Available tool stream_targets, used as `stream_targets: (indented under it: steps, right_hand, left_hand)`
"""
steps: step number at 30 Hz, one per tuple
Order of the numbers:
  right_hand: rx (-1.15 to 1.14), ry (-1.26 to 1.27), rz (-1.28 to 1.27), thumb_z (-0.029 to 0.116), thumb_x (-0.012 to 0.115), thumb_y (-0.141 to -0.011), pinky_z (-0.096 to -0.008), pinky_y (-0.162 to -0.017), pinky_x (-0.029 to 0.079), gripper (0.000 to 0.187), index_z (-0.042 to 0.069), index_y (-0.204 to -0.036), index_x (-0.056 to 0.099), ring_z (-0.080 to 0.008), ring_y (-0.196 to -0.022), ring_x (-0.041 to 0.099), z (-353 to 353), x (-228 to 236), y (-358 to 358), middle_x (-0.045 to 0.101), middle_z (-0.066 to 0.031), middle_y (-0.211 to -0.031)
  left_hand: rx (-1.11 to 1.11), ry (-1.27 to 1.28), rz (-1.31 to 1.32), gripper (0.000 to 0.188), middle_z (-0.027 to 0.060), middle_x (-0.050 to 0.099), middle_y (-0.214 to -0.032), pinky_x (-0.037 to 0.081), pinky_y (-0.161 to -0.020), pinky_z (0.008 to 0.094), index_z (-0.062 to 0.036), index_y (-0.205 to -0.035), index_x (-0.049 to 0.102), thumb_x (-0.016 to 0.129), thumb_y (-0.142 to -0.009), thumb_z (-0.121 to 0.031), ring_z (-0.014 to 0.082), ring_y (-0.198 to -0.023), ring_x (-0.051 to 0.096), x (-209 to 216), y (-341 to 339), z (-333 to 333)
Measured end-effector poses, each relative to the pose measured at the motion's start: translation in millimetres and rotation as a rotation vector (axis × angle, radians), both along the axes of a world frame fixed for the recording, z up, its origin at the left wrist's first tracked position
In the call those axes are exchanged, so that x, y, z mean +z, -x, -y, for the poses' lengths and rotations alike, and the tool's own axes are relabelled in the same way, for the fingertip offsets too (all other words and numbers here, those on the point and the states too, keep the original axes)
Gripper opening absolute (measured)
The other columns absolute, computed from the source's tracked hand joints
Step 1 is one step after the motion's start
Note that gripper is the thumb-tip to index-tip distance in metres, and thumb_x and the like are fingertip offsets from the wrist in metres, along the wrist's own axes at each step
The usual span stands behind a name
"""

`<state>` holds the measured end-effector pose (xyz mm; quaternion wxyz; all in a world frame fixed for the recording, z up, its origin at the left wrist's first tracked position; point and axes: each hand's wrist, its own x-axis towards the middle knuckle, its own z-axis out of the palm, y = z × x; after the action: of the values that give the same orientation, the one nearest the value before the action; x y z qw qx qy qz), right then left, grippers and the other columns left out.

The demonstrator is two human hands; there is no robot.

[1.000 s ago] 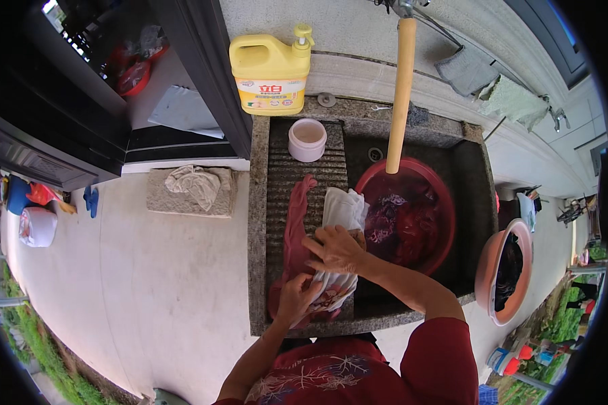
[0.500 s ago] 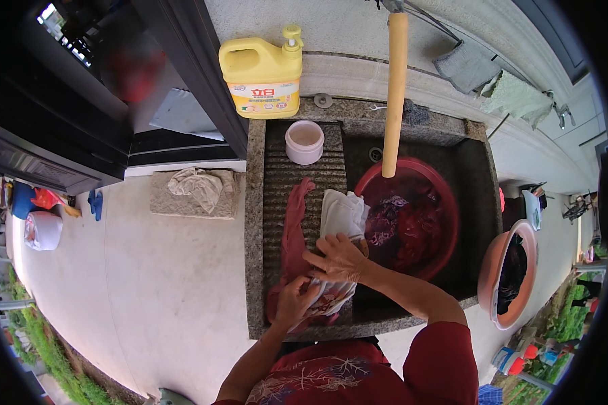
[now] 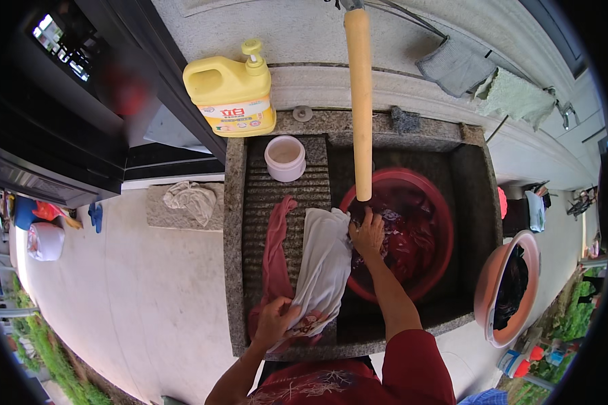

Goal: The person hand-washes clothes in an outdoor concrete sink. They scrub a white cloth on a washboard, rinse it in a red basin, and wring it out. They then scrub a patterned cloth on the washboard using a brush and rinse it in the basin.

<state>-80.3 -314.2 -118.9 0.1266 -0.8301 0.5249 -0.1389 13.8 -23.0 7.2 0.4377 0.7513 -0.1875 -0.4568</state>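
A long white garment [image 3: 321,246] with a coloured print near its lower end lies over the ribbed washboard [image 3: 297,192] of a stone sink. My left hand [image 3: 275,320] is closed on the lower left edge of this garment. At its right edge, over the near-left rim of a red basin [image 3: 446,270], is my right hand [image 3: 367,233], its fingers stretched out. Dark red and patterned clothes [image 3: 409,236] sit in water in the basin. A wooden-coloured tube [image 3: 362,101] hangs above my right fingers. Left of the white garment lies a reddish-pink cloth [image 3: 275,253].
A pink-white tub [image 3: 285,158] stands on the washboard's far end. Behind it is a yellow pump jug [image 3: 230,94]. A pink basin [image 3: 483,290] of dark clothes stands right of the sink. A crumpled cloth [image 3: 190,199] lies on a stone slab at left.
My right hand has moved off the white garment's middle, to the right and away from me, to the basin rim. The garment now lies more spread out. My left hand stays at its lower end.
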Motion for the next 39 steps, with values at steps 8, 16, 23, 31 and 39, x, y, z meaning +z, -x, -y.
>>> stream_targets:
  steps: [8, 16, 23, 31, 39]
  right_hand:
    - [0.176, -0.420, 0.598, 0.027, 0.063, -0.084, -0.0404, -0.086, 0.045, 0.040, 0.008, -0.119, 0.054, -0.0353, -0.098, 0.056, 14, 49, -8, 0.054, -0.0176, -0.113]
    - [0.980, 0.237, 0.187, 0.041, 0.072, -0.070, -0.0377, -0.067, 0.046, 0.055, 0.008, -0.112, 0.056, -0.0234, -0.085, 0.053, -45, 86, -60, 0.049, -0.0079, -0.093]
    - [0.699, 0.326, 0.174, 0.039, 0.070, -0.073, -0.0376, -0.066, 0.047, 0.050, 0.009, -0.111, 0.056, -0.0270, -0.084, 0.054, -5, 72, -96, 0.049, -0.0107, -0.093]
    - [1.028, 0.332, 0.162, 0.040, 0.072, -0.072, -0.0380, -0.069, 0.046, 0.055, 0.008, -0.114, 0.054, -0.0251, -0.087, 0.053, -34, 92, -76, 0.047, -0.0096, -0.091]
    - [0.796, 0.141, 0.370, 0.041, 0.071, -0.074, -0.0407, -0.064, 0.047, 0.053, 0.010, -0.114, 0.054, -0.0286, -0.082, 0.054, -47, 78, -67, 0.048, -0.0116, -0.094]
  left_hand:
    - [0.022, -0.005, -0.005, 0.020, 0.0036, 0.063, -0.069, 0.044, -0.055, 0.0260, 0.0001, -0.088, 0.064, 0.067, -0.082, -0.018, 0.0075, -0.062, 0.056, -5, 3, 0]
    - [0.038, 0.087, -0.044, 0.018, 0.0048, 0.065, -0.071, 0.044, -0.055, 0.0254, 0.0011, -0.087, 0.063, 0.066, -0.082, -0.016, 0.0077, -0.063, 0.057, -13, 4, -3]
    - [0.053, 0.122, -0.082, 0.019, 0.0061, 0.063, -0.069, 0.043, -0.054, 0.0262, 0.0008, -0.088, 0.063, 0.066, -0.083, -0.017, 0.0079, -0.061, 0.056, -12, 3, 0]
    - [-0.005, 0.122, -0.101, 0.018, 0.0060, 0.063, -0.069, 0.043, -0.054, 0.0261, 0.0004, -0.090, 0.062, 0.065, -0.084, -0.017, 0.0073, -0.063, 0.055, -6, 3, -2]
    - [-0.002, 0.135, -0.078, 0.017, 0.0006, 0.058, -0.068, 0.038, -0.052, 0.0237, -0.0003, -0.090, 0.060, 0.063, -0.087, -0.016, 0.0039, -0.060, 0.048, -4, -3, -1]
